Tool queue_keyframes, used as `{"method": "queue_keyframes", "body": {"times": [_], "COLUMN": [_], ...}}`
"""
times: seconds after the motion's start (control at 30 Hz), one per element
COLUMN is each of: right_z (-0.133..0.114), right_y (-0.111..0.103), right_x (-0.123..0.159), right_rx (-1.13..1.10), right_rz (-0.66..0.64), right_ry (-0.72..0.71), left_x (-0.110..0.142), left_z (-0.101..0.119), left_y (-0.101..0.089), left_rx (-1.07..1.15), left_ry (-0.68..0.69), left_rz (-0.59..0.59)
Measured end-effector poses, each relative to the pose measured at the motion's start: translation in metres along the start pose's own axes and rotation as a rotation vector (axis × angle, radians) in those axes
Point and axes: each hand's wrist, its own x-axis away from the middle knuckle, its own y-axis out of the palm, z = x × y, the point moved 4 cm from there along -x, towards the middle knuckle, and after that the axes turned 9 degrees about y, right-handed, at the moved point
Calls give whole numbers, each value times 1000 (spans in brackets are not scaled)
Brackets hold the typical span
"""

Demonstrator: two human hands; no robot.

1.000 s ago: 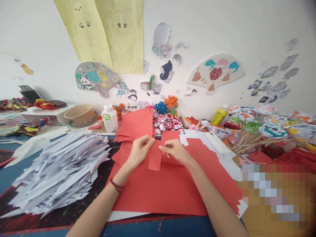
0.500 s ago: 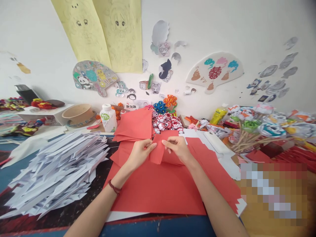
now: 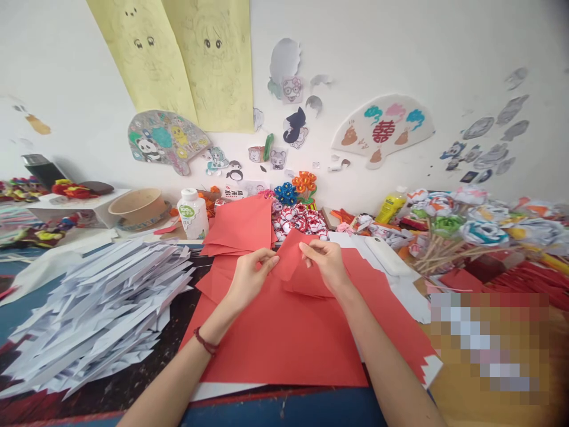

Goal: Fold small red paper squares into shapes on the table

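Note:
A small piece of red paper (image 3: 290,254) is held up over the large red sheets (image 3: 284,344) on the table. My left hand (image 3: 252,274) pinches its lower left corner between thumb and forefinger. My right hand (image 3: 326,261) grips its right side, thumb on the face towards me. Just beneath the right hand lie smaller red paper pieces (image 3: 306,284). Behind my left hand rests a stack of red squares (image 3: 240,222).
Left of the red sheets is a wide heap of folded white paper strips (image 3: 106,308). Along the wall stand a white bottle (image 3: 193,214), a yellow bottle (image 3: 391,206) and red-and-white paper pieces (image 3: 300,222). Paper flowers on sticks (image 3: 448,231) lie at the right.
The small red paper has turned and tilted between my hands, so its corner now points down to the left hand. The right hand has shifted slightly up and right. The view has drifted a little.

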Motion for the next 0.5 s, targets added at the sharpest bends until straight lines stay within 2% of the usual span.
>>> {"method": "queue_keyframes", "body": {"times": [0.1,0.2,0.37,0.5], "right_z": [6,11,14,18], "right_y": [0,1,7,15], "right_x": [-3,-3,-2,-1], "right_rx": [19,128,246,286], "right_rz": [-91,-157,-129,-195], "right_ry": [99,162,41,10], "left_x": [-2,-5,-6,-5], "left_z": [-6,-10,-8,-1], "left_y": [-5,-9,-10,-4], "left_rx": [-70,-156,-294,-281], "left_ry": [10,68,179,189], "left_rz": [-23,-125,-259,-216]}}
